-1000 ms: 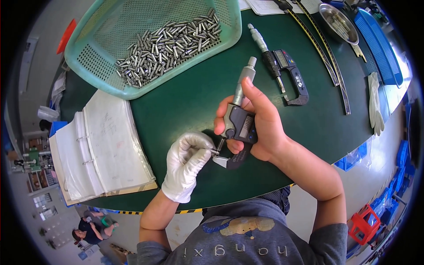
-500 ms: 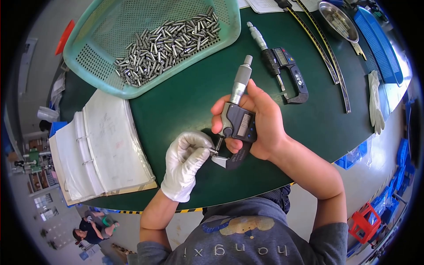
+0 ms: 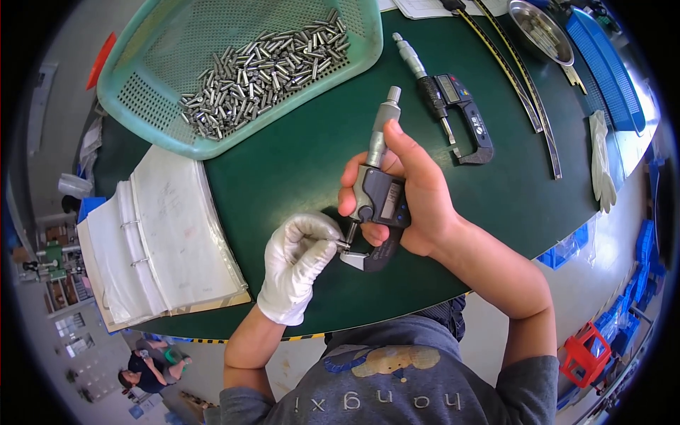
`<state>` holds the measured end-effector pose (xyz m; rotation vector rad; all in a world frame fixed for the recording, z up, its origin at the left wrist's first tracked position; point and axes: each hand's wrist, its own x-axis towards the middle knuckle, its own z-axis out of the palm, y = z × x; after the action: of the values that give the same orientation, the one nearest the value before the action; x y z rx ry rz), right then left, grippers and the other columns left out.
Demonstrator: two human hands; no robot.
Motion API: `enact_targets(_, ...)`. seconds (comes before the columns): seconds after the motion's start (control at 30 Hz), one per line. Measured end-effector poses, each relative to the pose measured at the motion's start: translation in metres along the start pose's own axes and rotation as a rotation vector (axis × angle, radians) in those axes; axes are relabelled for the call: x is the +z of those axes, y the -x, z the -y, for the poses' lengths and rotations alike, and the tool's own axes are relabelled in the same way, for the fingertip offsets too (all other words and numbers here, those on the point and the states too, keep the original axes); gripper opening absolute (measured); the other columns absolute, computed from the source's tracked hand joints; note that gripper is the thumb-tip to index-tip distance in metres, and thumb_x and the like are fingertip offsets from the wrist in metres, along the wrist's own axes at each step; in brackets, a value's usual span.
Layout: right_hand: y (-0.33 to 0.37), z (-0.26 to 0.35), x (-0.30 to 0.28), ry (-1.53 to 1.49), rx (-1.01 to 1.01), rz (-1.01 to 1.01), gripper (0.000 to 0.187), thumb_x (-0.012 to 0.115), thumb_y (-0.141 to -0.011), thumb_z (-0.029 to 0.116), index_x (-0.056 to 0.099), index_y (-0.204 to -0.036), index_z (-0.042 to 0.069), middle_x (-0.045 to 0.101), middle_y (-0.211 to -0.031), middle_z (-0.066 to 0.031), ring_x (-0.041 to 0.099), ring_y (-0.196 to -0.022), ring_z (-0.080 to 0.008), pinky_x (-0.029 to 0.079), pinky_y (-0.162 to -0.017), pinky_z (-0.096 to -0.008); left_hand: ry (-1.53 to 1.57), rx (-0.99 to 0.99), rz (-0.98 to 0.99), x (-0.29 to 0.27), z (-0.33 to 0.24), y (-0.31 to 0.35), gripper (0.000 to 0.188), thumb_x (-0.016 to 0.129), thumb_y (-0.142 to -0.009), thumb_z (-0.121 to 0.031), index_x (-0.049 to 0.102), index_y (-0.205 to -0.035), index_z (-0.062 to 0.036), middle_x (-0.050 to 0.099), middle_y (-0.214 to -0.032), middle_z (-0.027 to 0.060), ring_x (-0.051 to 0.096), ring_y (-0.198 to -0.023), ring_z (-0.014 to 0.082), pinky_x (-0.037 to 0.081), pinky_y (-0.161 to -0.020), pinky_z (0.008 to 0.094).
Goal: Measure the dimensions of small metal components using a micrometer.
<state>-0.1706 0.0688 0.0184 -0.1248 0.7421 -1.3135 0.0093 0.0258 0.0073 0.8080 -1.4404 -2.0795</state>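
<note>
My bare right hand (image 3: pixel 429 195) is wrapped round a digital micrometer (image 3: pixel 370 185) with a grey and black frame. Its thumb lies against the silver thimble, which points away from me. In a white glove, my left hand (image 3: pixel 290 273) pinches a small metal pin (image 3: pixel 343 246) between thumb and forefinger. The pin's free end is at the micrometer's measuring gap, by the spindle; whether both faces touch it is too small to tell. A second digital micrometer (image 3: pixel 453 106) lies on the table to the right, beyond my right hand.
A green plastic basket (image 3: pixel 205 150) with many metal pins (image 3: pixel 265 78) stands at the far left. An opened ring binder (image 3: pixel 177 241) lies left. Farther right are black-and-yellow strips (image 3: pixel 520 88), a metal bowl (image 3: pixel 528 14), a blue basket (image 3: pixel 602 64) and a white glove (image 3: pixel 601 166). Another person (image 3: pixel 149 368) is at lower left.
My right thumb has shifted up along the thimble, and the micrometer's far end has tipped slightly left. The left hand still pinches the pin at the gap.
</note>
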Motion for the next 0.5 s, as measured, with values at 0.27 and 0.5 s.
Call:
enact_targets(0.27,-0.0018,-0.0012,-0.0005,-0.018,0.007,0.012,0.063,0.030,-0.080,0.061,0.054,-0.080,0.003,0.056,-0.067,-0.0132,0.043,-0.038,-0.0166,0.037,-0.038,-0.0261,-0.019,0.020,-0.024,0.0002,-0.0010,-0.0009,0.012,0.060,-0.079,-0.009,0.052,-0.085,-0.0032,0.053,-0.086,0.0025,0.048,-0.076,0.0075,0.038,-0.073,0.0219)
enact_targets(0.5,0.0006,0.0003,0.0020,0.018,-0.023,0.010,0.061,0.020,-0.087,0.051,0.052,-0.085,0.000,0.057,-0.067,-0.0118,0.045,-0.040,-0.0160,0.039,-0.041,-0.0268,0.019,-0.004,-0.040,0.0003,-0.0011,-0.0010,0.012,0.060,-0.079,-0.009,0.052,-0.085,-0.0036,0.053,-0.086,0.0018,0.047,-0.075,0.0066,0.038,-0.071,0.0203)
